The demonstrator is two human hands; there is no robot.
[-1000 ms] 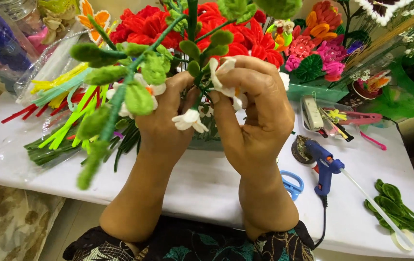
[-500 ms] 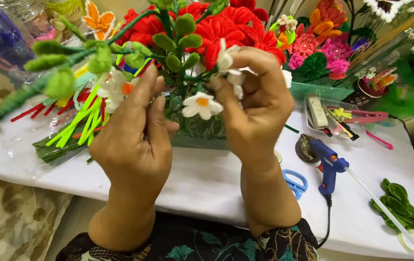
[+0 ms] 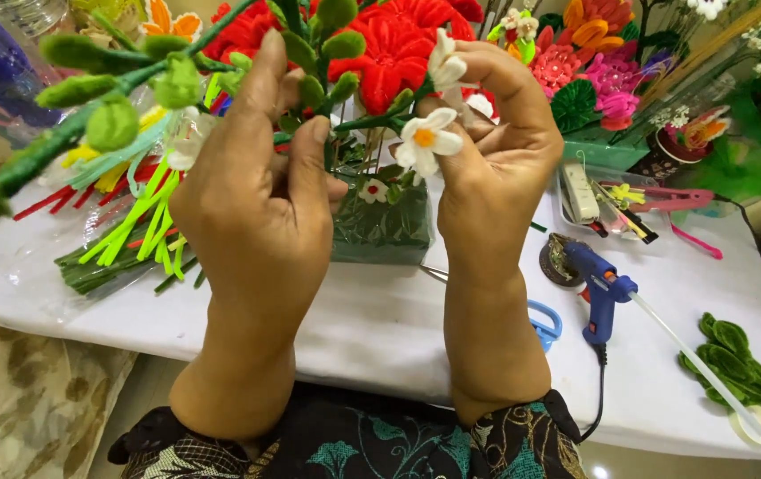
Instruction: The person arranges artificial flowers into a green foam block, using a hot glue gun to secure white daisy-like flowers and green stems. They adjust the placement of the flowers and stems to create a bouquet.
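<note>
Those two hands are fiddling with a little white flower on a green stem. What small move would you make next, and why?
Probably a small twist of the green stem by the left hand while the right hand steadies the white flower. Both hands pinch the same fuzzy stem close together, held up in front of the red flowers, so the join looks unfinished.

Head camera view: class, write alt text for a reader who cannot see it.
Two hands, left hand and right hand, hold a green pipe-cleaner stem bearing a white flower above a white table. A blue glue gun lies at the right.
</note>
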